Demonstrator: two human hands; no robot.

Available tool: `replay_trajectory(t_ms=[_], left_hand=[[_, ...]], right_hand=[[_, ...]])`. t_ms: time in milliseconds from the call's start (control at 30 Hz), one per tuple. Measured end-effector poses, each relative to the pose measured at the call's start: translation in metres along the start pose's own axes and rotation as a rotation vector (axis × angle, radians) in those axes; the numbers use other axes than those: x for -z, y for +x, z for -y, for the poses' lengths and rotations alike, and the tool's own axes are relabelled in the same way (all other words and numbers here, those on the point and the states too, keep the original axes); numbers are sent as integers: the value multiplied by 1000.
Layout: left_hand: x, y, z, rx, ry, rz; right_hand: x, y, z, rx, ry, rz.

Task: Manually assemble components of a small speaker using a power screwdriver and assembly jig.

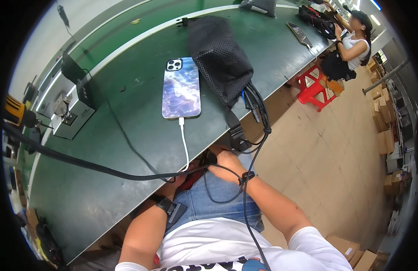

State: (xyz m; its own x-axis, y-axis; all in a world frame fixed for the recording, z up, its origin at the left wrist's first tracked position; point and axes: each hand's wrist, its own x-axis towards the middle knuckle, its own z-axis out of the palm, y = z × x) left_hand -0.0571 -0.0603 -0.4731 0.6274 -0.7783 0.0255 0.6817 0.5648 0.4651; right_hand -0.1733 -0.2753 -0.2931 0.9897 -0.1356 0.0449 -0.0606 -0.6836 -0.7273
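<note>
My left hand [176, 183] is low at the table's front edge, mostly hidden by the edge and a thick black cable [141, 176]. My right hand [223, 163] is close by over my lap, beside a small black piece [211, 158] I cannot make out. The fingers of both hands are hidden. Thin black cables loop over my right wrist. On the table above my hands lies a phone [181, 97] in a blue and purple marbled case, a white charging cable [183, 140] plugged into it. A black mesh bag [220, 58] lies right of it, with a cable bundle [263, 113] hanging out.
A white box [74, 117] stands on the green table [82, 189] at the left, near a yellow and black power tool [19, 113]. A tablet-like device [299, 35] lies at the far right. Beyond are a red stool [314, 90], a person in white [356, 47] and cardboard boxes [385, 131].
</note>
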Motion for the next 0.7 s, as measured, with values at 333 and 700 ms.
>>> replay_trajectory(t_ms=[333, 700], left_hand=[[97, -21, 21, -93, 2159, -119], [54, -63, 18, 0, 1757, -80]], right_hand=[[-20, 28, -44, 52, -68, 248], [25, 48, -15, -489, 257, 251]])
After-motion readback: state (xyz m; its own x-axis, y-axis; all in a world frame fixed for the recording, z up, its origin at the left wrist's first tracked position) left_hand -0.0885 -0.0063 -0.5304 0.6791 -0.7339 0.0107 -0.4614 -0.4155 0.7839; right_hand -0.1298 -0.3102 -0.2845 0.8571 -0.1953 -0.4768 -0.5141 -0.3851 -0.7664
